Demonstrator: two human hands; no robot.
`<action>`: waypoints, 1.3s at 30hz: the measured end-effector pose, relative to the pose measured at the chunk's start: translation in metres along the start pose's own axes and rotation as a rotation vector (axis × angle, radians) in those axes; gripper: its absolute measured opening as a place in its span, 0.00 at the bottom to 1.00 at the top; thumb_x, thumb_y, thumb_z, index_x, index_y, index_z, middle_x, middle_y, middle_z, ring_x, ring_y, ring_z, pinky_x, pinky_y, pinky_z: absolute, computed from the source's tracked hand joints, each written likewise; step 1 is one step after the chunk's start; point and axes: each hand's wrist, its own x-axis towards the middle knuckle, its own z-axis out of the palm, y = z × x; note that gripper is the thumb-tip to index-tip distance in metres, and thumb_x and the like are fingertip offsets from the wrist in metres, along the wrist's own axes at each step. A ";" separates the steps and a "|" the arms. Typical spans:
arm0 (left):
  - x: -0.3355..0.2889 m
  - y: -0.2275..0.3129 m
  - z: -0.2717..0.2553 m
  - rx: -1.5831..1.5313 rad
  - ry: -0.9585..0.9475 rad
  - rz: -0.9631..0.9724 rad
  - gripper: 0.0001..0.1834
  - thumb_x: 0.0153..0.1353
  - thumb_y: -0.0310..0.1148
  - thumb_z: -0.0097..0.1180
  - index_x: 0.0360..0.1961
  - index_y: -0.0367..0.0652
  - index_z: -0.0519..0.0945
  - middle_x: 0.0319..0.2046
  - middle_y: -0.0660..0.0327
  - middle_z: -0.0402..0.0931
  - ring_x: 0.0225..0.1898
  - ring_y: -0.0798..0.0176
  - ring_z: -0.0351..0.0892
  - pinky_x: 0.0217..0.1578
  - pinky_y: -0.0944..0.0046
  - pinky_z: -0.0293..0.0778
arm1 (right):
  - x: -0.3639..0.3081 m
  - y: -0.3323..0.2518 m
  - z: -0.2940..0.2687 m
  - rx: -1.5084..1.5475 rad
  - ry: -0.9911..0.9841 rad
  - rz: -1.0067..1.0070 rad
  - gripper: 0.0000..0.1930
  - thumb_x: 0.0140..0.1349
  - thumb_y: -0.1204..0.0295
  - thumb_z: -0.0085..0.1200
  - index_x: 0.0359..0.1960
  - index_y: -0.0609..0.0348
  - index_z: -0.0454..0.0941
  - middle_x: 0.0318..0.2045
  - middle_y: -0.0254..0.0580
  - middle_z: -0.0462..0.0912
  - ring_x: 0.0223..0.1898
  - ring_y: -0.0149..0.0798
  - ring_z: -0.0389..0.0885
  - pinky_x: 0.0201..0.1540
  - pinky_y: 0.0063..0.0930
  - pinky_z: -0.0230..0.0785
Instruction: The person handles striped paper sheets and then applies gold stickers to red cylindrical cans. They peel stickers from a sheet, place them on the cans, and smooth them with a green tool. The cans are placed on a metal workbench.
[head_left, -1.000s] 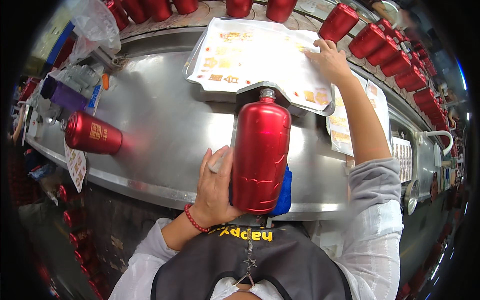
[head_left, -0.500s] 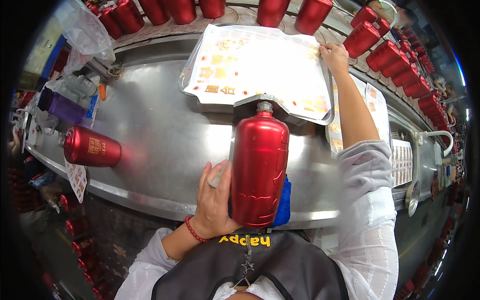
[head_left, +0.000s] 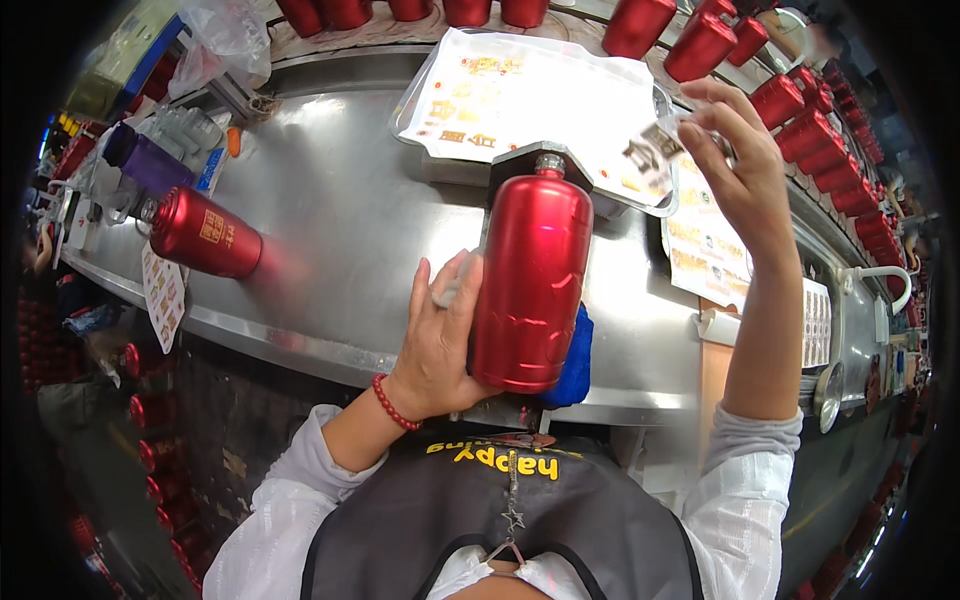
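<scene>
Left grip (head_left: 440, 345): half open, my fingers against the red bottle (head_left: 535, 280).
Right grip (head_left: 740, 165): I pinch a blurred lettered decal (head_left: 655, 153).

Metallic red bottle (head_left: 533, 285), neck (head_left: 549, 165) away, with blurred printed decal (head_left: 654, 155) to its right

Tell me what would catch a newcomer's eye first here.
The glossy red bottle would likely win, near centre with its neck pointing away and the left hand at its left side. Just beyond, the white patterned sheet glares brightly. At upper right, the right hand holds a small, blurred patterned piece.
</scene>
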 end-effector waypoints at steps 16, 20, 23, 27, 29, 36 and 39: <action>0.002 -0.004 -0.015 -0.105 -0.094 -0.006 0.62 0.55 0.61 0.65 0.74 0.28 0.46 0.69 0.38 0.57 0.72 0.32 0.51 0.71 0.36 0.41 | -0.035 -0.066 0.061 0.407 -0.209 0.155 0.08 0.67 0.74 0.58 0.32 0.66 0.75 0.44 0.39 0.77 0.37 0.29 0.78 0.33 0.21 0.73; 0.036 0.013 -0.014 -0.636 0.132 -0.243 0.58 0.60 0.57 0.62 0.73 0.26 0.45 0.69 0.35 0.56 0.72 0.37 0.54 0.71 0.48 0.51 | -0.036 -0.067 0.066 0.379 -0.164 0.137 0.08 0.66 0.75 0.59 0.32 0.66 0.75 0.41 0.42 0.78 0.38 0.33 0.78 0.37 0.25 0.74; 0.060 0.018 -0.007 -0.571 0.073 -0.277 0.58 0.60 0.49 0.65 0.73 0.25 0.41 0.68 0.35 0.56 0.71 0.43 0.57 0.69 0.53 0.56 | -0.035 -0.069 0.067 0.366 -0.152 0.147 0.08 0.65 0.76 0.60 0.31 0.66 0.74 0.40 0.43 0.80 0.38 0.36 0.79 0.40 0.27 0.74; 0.059 0.014 -0.002 -0.882 0.060 -0.332 0.56 0.61 0.42 0.64 0.74 0.27 0.38 0.68 0.38 0.57 0.70 0.49 0.60 0.69 0.54 0.56 | -0.035 -0.068 0.067 0.381 -0.145 0.153 0.09 0.64 0.76 0.61 0.30 0.65 0.73 0.39 0.44 0.80 0.38 0.36 0.78 0.40 0.27 0.73; 0.057 0.010 -0.001 -0.983 0.047 -0.333 0.55 0.63 0.42 0.63 0.75 0.29 0.38 0.69 0.40 0.56 0.70 0.52 0.59 0.69 0.56 0.56 | -0.034 -0.067 0.068 0.371 -0.153 0.158 0.09 0.64 0.76 0.61 0.30 0.65 0.73 0.39 0.44 0.80 0.37 0.36 0.78 0.40 0.27 0.73; 0.056 0.005 -0.001 -1.185 0.046 -0.364 0.45 0.73 0.47 0.49 0.76 0.34 0.39 0.73 0.50 0.50 0.72 0.59 0.55 0.70 0.59 0.55 | -0.033 -0.066 0.074 0.424 -0.084 0.121 0.08 0.61 0.76 0.61 0.30 0.64 0.73 0.32 0.44 0.77 0.31 0.40 0.76 0.34 0.31 0.70; 0.056 0.003 0.000 -1.167 0.045 -0.373 0.45 0.74 0.50 0.47 0.76 0.33 0.40 0.73 0.50 0.50 0.72 0.59 0.55 0.69 0.59 0.55 | -0.032 -0.064 0.077 0.415 -0.063 0.079 0.08 0.61 0.76 0.61 0.30 0.64 0.72 0.31 0.44 0.77 0.30 0.41 0.76 0.34 0.31 0.70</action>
